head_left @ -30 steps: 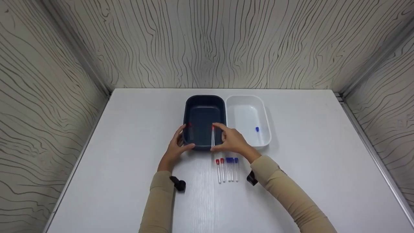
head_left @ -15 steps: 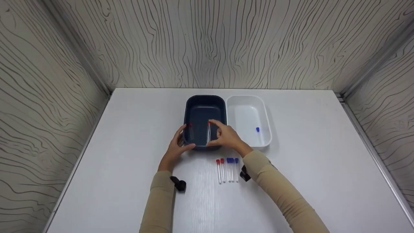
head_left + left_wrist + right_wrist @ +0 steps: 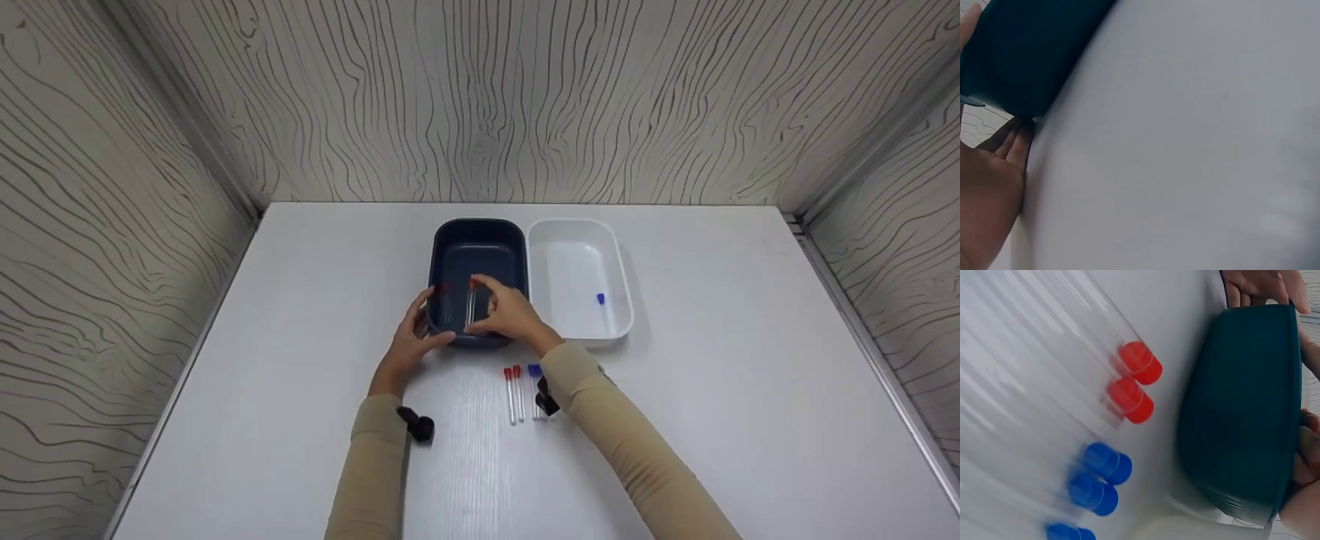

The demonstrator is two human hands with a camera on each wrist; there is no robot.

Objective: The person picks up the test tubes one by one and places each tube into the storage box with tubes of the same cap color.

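Note:
My right hand [image 3: 514,311] pinches a clear red-capped test tube [image 3: 470,306] lengthwise between thumb and index finger, over the dark blue tub [image 3: 481,342]. Another red-capped tube [image 3: 447,306] lies inside that tub near its left wall. At the tub's near-left corner, my left hand [image 3: 411,339] grips it, thumb at the front rim and fingers along the left side. The left wrist view has the left hand [image 3: 988,194] against the tub's outer wall [image 3: 1022,50]. In the right wrist view the held tube is hidden behind the tub [image 3: 1241,405].
A white tub [image 3: 566,270] stands right beside the dark one, with a blue-capped tube [image 3: 601,298] in it. Nearer the front, red-capped tubes [image 3: 512,397] and blue-capped tubes [image 3: 535,371] lie in a row on the white table [image 3: 315,300], partly under the right wrist's camera.
The right hand has carried the red-capped tube leftward and slightly away, from the dark tub's right side to over its middle. My left hand keeps its grip on the tub.

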